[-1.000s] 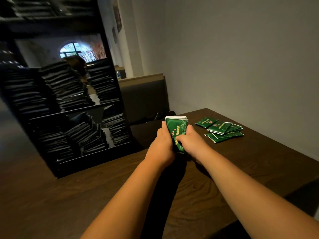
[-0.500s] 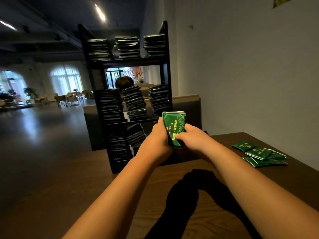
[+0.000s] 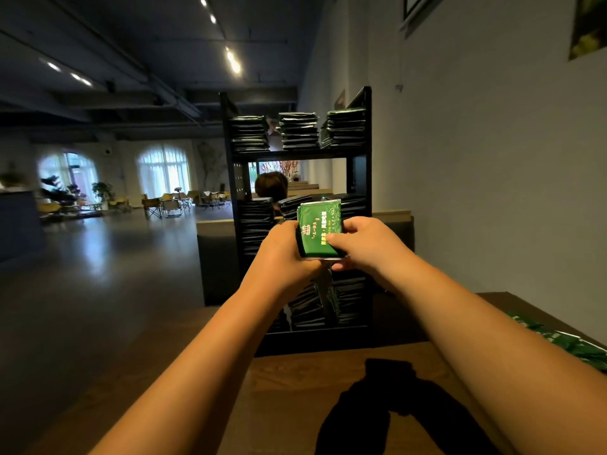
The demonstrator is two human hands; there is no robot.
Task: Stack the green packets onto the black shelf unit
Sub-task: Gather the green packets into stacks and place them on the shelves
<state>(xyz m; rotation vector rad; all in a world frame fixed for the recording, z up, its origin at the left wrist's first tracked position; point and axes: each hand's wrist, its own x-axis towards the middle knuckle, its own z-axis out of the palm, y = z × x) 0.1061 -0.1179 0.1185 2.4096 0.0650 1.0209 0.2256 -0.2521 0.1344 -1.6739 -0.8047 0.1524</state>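
Observation:
I hold a stack of green packets (image 3: pixel 318 228) upright in front of the black shelf unit (image 3: pixel 359 152), about level with its middle shelf. My left hand (image 3: pixel 283 254) grips the stack's left side and my right hand (image 3: pixel 364 246) grips its right side, thumb on the front packet. The shelf unit stands on the wooden table (image 3: pixel 295 399) and carries piles of dark packets on its top, middle and bottom levels. More loose green packets (image 3: pixel 571 343) lie on the table at the far right edge of view.
A grey wall (image 3: pixel 492 175) runs close along the right of the shelf and table. Behind the shelf a person's head (image 3: pixel 271 185) shows through the gap. A low partition (image 3: pixel 216 257) stands behind the table; open floor with chairs and plants lies to the left.
Both hands have lifted the packet stack off the table and up in front of the shelf. My view has risen and turned left, so the loose packets slid to the right edge.

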